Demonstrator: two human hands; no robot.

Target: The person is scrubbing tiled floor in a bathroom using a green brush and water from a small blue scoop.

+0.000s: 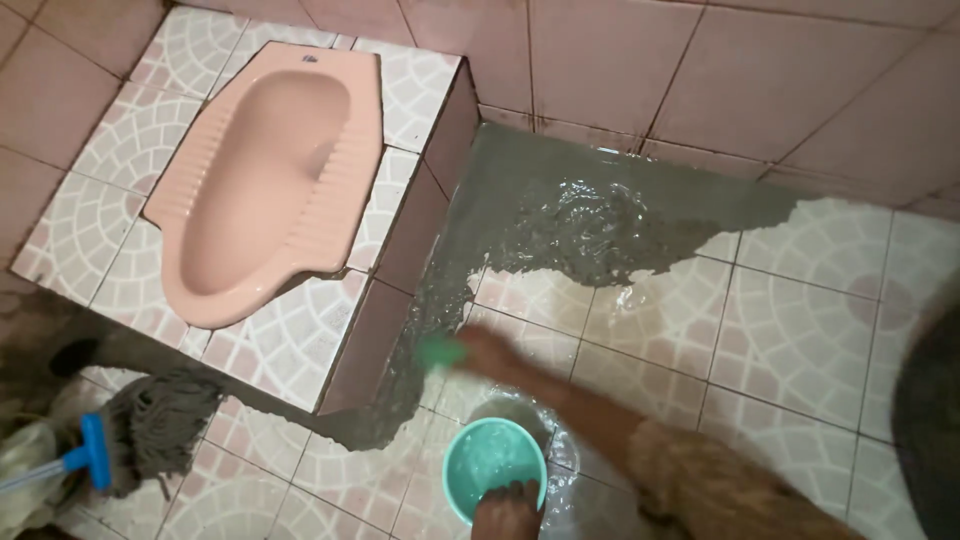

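Note:
My right hand [490, 350] reaches out low over the wet floor tiles and grips a small green sponge [440, 351], pressed near the foot of the raised step [385, 330]. The hand is blurred. My left hand [505, 508] rests at the bottom edge of the view with its fingers over the near rim of a round turquoise bowl [470, 440] that stands on the floor and holds some water. Grey muddy water [570, 215] covers the floor along the step and the back wall.
A pink squat toilet pan [265, 175] is set in the raised tiled platform at the left. A grey string mop [160, 420] with a blue fitting [93, 450] lies at the lower left. Pink tiled walls [700, 70] close the back. A dark shape [930, 420] fills the right edge.

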